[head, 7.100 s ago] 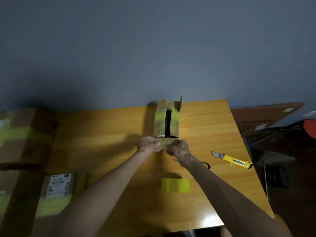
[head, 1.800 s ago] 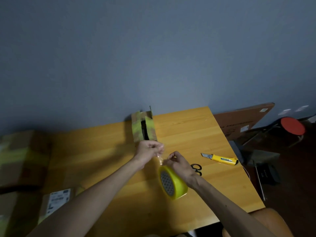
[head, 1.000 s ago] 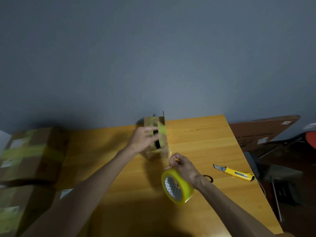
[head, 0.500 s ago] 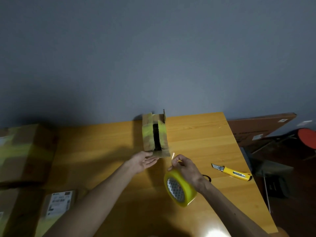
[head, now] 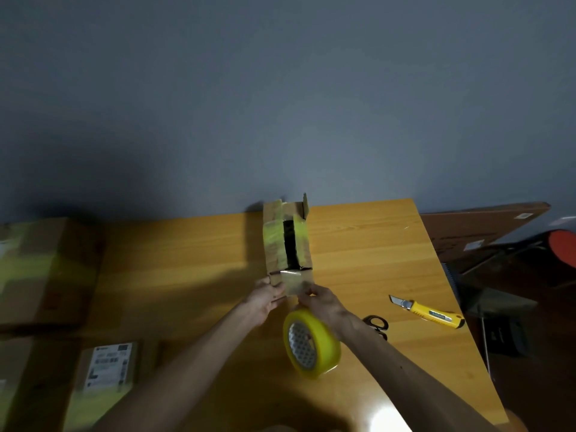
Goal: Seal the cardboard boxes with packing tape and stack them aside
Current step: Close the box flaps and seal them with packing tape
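Observation:
A small narrow cardboard box point(head: 272, 241) lies on the wooden table point(head: 187, 263), patched with yellowish tape, a dark gap running along its top. A short strip of clear tape point(head: 291, 279) sits over its near end. My left hand point(head: 268, 296) holds the near left corner of the box, thumb on top. At the near end, my right hand point(head: 321, 302) pinches the tape against the box. The yellow tape roll point(head: 311, 342) hangs just under that wrist; how the fingers hold the roll is hidden.
A yellow utility knife point(head: 431, 313) and black scissors point(head: 377, 325) lie right of my right arm. Taped boxes point(head: 46, 269) are stacked at the left, with a labelled parcel point(head: 106, 366) nearer. A flat cardboard sheet point(head: 477, 226) and a red stool point(head: 564, 247) stand beyond the right edge.
My left hand has moved from lying open on the table to the box's near corner. My right hand has brought the tape end up onto the box's near end.

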